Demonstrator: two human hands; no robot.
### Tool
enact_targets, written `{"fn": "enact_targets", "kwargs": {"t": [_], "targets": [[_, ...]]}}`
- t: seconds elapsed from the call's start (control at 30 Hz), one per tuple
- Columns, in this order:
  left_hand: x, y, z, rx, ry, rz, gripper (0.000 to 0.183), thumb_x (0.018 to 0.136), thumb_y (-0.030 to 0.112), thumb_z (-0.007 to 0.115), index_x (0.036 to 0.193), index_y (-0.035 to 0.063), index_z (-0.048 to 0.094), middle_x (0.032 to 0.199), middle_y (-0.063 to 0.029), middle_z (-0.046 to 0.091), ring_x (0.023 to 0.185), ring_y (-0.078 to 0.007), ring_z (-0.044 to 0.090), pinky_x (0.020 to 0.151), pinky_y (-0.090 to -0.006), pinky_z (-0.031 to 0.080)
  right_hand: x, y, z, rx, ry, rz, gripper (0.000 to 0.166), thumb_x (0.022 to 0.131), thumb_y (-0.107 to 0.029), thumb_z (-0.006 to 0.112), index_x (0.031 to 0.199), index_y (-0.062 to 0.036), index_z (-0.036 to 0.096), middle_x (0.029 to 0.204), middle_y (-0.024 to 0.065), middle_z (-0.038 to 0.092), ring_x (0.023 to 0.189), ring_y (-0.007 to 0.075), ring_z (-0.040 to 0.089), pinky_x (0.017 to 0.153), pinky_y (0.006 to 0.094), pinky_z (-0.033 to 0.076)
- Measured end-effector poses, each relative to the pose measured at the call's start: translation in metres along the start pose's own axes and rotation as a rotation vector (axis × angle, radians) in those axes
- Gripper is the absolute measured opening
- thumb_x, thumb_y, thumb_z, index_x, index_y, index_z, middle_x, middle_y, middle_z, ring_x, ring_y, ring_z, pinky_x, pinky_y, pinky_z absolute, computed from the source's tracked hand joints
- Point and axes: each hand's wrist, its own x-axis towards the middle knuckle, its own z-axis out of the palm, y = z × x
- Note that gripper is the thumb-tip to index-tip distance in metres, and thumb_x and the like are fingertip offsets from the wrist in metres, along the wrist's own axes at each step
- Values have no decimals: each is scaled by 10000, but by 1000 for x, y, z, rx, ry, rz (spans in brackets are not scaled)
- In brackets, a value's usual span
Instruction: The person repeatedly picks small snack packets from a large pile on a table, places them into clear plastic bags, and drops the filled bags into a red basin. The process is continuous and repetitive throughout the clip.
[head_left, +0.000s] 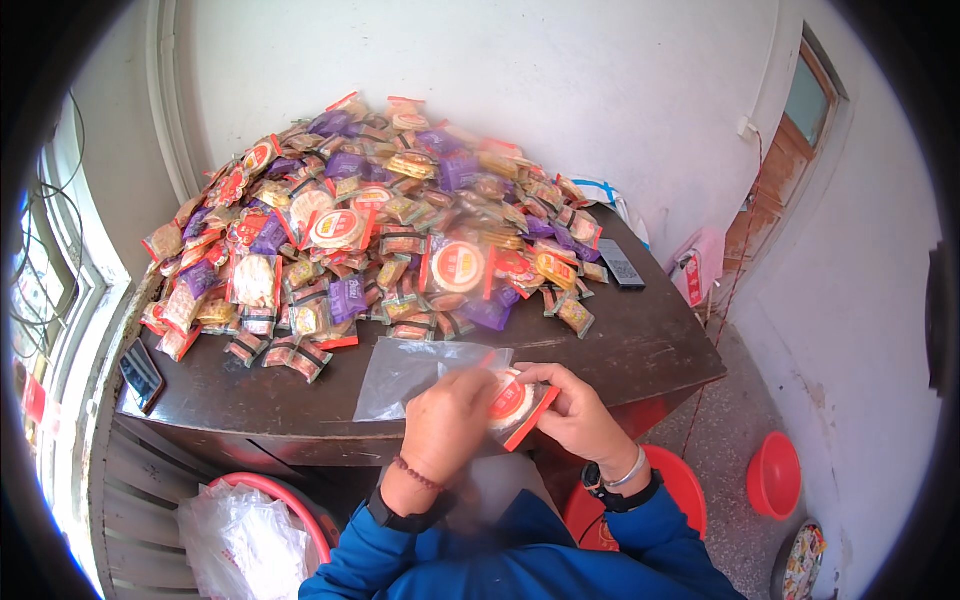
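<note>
My right hand (574, 412) pinches the right edge of a wrapped round cracker packet (514, 405) with red edges and a red printed circle. Over the packet's left side is my left hand (450, 420), blurred, its fingertips partly hidden; whether it grips the packet is unclear. Beneath and beyond the hands, a clear plastic bag (386, 386) lies flat by the table's front edge. Behind it rises a large heap of individually wrapped snacks: more round cracker packets (336, 228), purple packets (347, 298) and small packets with dark bands (403, 240).
A dark wooden table (637, 337) holds a phone (141, 375) at the left and a flat grey item with a printed code (621, 264) at the right. Below left, a red tub (311, 517) contains clear plastic bags (247, 532). Red basins (775, 476) stand at the right.
</note>
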Motion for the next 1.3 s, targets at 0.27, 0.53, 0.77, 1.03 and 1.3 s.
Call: {"fn": "enact_targets", "kwargs": {"t": [0.27, 0.53, 0.77, 1.03, 1.3], "targets": [[-12, 5, -1, 76, 19, -7, 103, 965, 189, 711, 1031, 126, 758, 954, -123, 759, 847, -364, 736, 722, -443, 596, -9, -31, 14, 303, 47, 330, 620, 938, 70, 647, 1519, -9, 445, 1302, 120, 629, 1008, 135, 649, 834, 280, 557], [-23, 13, -6, 88, -12, 21, 107, 962, 161, 700, 1044, 121, 757, 959, -137, 753, 845, -381, 732, 716, -448, 599, -6, -30, 12, 402, 104, 472, 596, 937, 75, 632, 1503, 8, 458, 1054, 69, 646, 761, 97, 559, 617, 237, 433], [-26, 13, -10, 15, 14, 28, 138, 965, 160, 706, 1083, 110, 758, 965, -148, 745, 848, -389, 735, 728, -440, 604, -2, -34, 9, 494, -58, 509, 607, 933, 87, 597, 1523, 32, 460, 1066, 67, 639, 718, 78, 532, 552, 234, 389], [-25, 21, -15, 145, -17, -58, 251, 960, 217, 714, 1171, 87, 750, 976, -142, 745, 827, -378, 733, 715, -450, 604, -1, -36, 6, 436, -110, 538, 670, 908, 102, 576, 1556, 39, 421, 1079, 48, 631, 727, 62, 513, 560, 223, 359], [-28, 20, -20, 12, -52, 136, 244, 933, 115, 692, 1168, 122, 757, 926, -119, 722, 814, -369, 725, 695, -442, 604, -1, -35, 20, 477, -98, 501, 668, 924, 96, 581, 1565, 1, 419, 1054, 37, 613, 711, 77, 500, 581, 247, 372]]}}
